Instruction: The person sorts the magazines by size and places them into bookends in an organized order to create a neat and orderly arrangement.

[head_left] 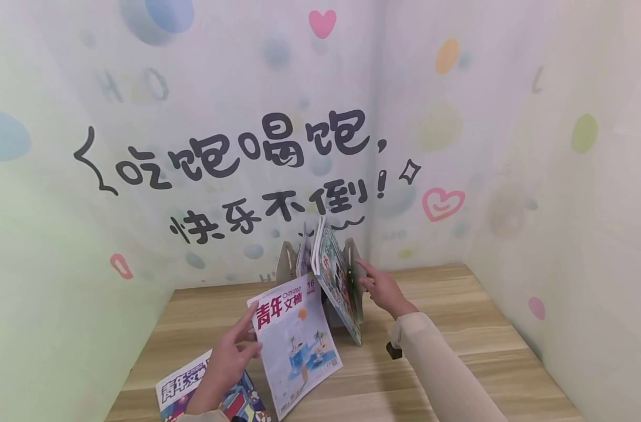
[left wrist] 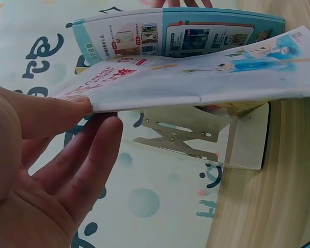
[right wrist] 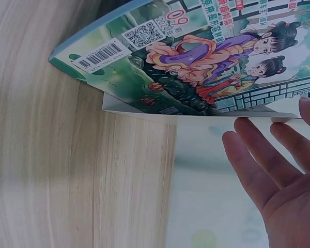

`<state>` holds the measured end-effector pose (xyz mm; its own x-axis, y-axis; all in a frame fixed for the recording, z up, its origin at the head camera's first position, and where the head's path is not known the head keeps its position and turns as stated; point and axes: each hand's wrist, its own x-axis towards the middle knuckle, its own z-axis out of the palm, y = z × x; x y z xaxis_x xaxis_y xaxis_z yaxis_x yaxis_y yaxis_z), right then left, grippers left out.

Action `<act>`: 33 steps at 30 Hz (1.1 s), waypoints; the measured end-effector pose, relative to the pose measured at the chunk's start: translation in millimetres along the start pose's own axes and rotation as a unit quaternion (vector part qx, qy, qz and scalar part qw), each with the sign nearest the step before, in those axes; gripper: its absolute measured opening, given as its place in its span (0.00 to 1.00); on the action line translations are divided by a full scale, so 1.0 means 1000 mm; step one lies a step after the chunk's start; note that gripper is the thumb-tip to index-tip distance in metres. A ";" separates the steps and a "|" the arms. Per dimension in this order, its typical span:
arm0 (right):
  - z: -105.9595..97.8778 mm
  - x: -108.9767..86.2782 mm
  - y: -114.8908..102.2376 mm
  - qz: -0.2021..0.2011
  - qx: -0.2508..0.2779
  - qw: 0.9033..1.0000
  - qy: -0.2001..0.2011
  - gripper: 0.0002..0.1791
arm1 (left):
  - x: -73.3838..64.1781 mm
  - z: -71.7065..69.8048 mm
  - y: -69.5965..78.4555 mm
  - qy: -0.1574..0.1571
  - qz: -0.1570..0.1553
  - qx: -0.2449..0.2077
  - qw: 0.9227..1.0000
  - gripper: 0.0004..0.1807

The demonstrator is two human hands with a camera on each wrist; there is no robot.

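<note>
pinches a white magazine (head_left: 296,351) by its left edge between thumb (left wrist: 67,106) and fingers (left wrist: 107,140) of the left hand (head_left: 229,354), holding it tilted just in front of a beige bookend (head_left: 285,266) on the wood-grained table (head_left: 380,387). bears red characters (head_left: 270,313) across the top of the cover, a 16 in the corner and small palm trees (head_left: 319,338) below. touches the outer face of the bookend's right panel (head_left: 358,293) with fingertips (right wrist: 243,125) of the right hand (head_left: 386,290), apart from the left; cannot tell about a grip between thumb and fingers there. just inside that panel, upright and jutting forward, a green magazine (head_left: 335,281) with two robed cartoon figures (right wrist: 212,57); farther left in the same bookend, a thin magazine (head_left: 302,255), mostly hidden. flat on the table at lower left, partly behind the left hand, a purple-titled magazine (head_left: 251,401). at the right forearm, a pale sleeve (head_left: 441,363) and something black (head_left: 394,350) near the wrist. at the back, a pale wall (head_left: 236,53) with black lettering (head_left: 283,143), pink hearts (head_left: 322,23) and coloured spots (head_left: 584,133).
</note>
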<state>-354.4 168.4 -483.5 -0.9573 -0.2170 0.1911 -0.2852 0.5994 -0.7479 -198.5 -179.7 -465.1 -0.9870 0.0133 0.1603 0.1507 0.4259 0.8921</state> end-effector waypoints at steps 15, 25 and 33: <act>0.001 0.002 0.001 -0.020 -0.014 1.000 0.010 0.30 | -0.007 0.000 0.032 0.022 0.015 0.121 0.992 0.46; -0.001 0.001 0.002 -0.006 0.002 1.000 -0.003 0.30 | -0.007 0.009 0.038 0.063 0.074 0.107 0.989 0.44; -0.001 0.000 0.000 -0.008 0.001 1.000 0.000 0.30 | -0.002 0.016 0.038 0.100 0.108 0.121 0.982 0.44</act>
<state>-354.5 169.4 -483.0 -0.9524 -0.2270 0.2033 -0.3009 0.5948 -0.7454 -191.4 -148.6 -438.2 -0.8987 -0.0401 0.4366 0.3142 0.6357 0.7051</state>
